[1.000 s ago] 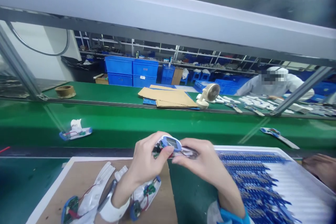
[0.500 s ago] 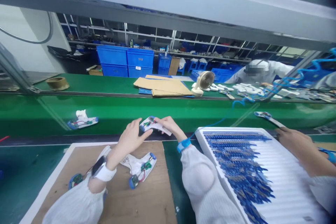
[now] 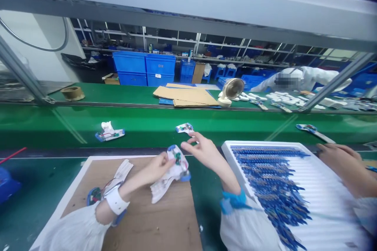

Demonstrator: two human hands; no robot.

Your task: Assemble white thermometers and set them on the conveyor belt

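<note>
Fingers (image 3: 163, 163) of the left hand (image 3: 153, 171) clamp a white circuit-board device (image 3: 178, 168) above the brown mat (image 3: 153, 223)! Right hand (image 3: 204, 153) spread open just beside it, a second unit (image 3: 184, 128) lying on the green conveyor belt (image 3: 147, 125).

From where I'm watching, a green conveyor belt (image 3: 147, 121) runs across the view. On the far green worktop (image 3: 118, 94) sit a roll of tape (image 3: 72, 93), flattened cardboard sheets (image 3: 185, 96) and a white desk fan (image 3: 232, 89). A person in white coveralls (image 3: 312, 76) leans past them. Blue plastic crates (image 3: 132, 68) stand before metal shelving (image 3: 188, 41).
</note>
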